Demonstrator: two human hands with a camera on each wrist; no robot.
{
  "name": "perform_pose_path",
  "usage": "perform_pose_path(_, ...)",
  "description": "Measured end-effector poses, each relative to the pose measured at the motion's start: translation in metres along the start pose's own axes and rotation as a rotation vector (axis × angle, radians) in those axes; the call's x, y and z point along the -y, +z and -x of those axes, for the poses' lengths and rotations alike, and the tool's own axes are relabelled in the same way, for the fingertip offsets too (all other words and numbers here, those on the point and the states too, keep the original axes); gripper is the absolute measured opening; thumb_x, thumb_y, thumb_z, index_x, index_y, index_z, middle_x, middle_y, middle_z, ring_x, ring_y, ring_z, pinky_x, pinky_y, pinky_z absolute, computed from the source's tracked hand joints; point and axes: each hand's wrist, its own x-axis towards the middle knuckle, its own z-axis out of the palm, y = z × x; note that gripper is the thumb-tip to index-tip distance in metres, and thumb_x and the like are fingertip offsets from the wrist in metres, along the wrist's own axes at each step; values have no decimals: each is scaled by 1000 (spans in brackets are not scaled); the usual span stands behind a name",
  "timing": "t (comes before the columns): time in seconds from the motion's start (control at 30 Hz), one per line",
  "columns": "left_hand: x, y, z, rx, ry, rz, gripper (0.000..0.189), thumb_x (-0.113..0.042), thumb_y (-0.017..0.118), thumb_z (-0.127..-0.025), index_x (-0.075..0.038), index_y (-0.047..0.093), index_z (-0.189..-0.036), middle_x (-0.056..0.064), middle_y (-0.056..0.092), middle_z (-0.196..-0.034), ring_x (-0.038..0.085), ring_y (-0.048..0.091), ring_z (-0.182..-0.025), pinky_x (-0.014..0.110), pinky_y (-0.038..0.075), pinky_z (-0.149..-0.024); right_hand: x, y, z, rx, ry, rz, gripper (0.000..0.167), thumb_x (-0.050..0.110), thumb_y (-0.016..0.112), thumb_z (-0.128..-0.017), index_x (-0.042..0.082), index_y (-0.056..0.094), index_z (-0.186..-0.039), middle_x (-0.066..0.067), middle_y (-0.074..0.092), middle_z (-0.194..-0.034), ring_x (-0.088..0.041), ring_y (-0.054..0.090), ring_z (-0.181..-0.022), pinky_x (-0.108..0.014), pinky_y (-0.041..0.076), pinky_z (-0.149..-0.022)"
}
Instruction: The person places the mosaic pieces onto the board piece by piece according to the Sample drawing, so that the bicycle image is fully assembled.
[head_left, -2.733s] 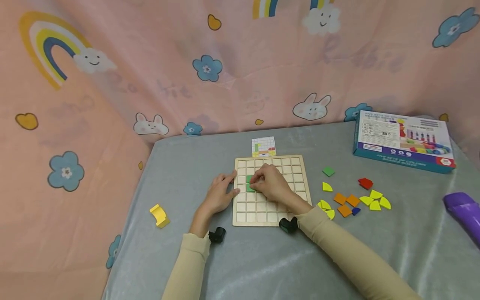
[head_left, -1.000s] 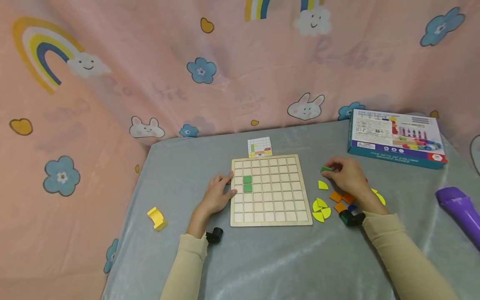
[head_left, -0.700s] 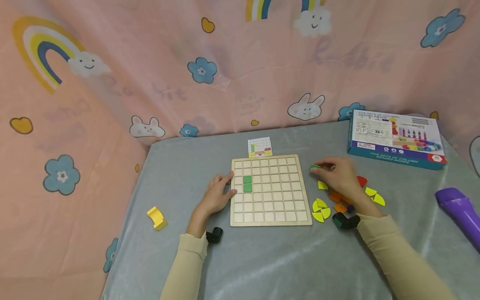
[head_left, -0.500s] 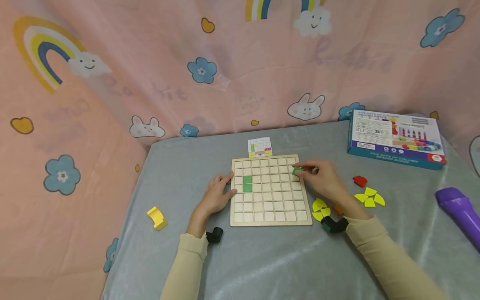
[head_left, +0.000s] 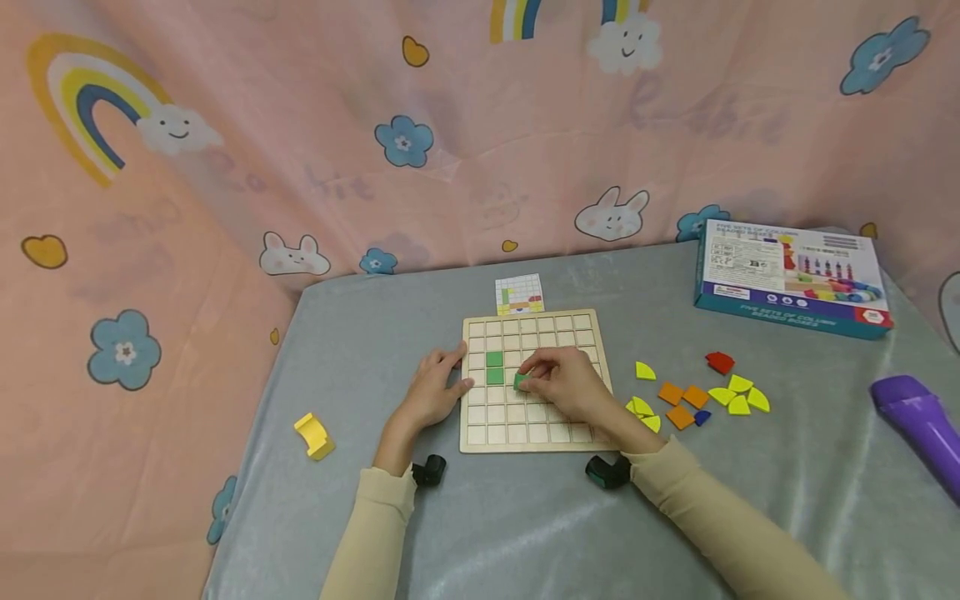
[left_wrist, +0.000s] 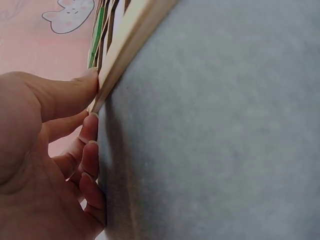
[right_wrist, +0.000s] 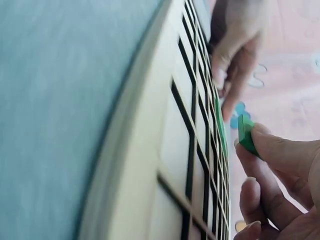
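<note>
Prob. kids' playroom: cartoon curtain [head_left: 480, 125], toy box [head_left: 787, 279].

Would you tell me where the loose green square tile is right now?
In the head view the green tile is pinched in the right hand over the wooden grid board, just right of the two placed green tiles.

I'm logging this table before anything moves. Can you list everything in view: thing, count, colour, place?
Grid board: one, pale wood, table centre.
Green squares: two, set in board's left part.
Green tile: one, pinched over the board.
Pattern card: one, behind board.
Loose pieces: yellow, orange, red, blue, right of board.
Box: one, blue-white, far right.
Yellow block: one, left.
Purple object: one, right edge.
Left hand: on board's left edge.
Right hand: pinching green tile.
</note>
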Motion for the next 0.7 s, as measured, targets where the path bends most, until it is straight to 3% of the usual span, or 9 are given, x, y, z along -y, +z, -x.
perform_pose_path(0.3,0,-2,0,-7,-10,1,63,-21,66,-106,-10,42,-164,16,55,-137,34,45,-133,57,35,-114,10,29,-8,71,-22,50,6,7,80,-94,5,83,-99,-4,78,-89,-8,68,-77,-28,56,-73)
perform_pose_path(0.7,1,0,-1,0,-4,-16,63,-22,65,-107,-10,41,-164,15,56,-137,34,45,-133,57,36,-114,16,39,-9,18,-24,217,3,11,86,-89,10,83,-89,-3,69,-92,-19,51,-88,-35,44,-78)
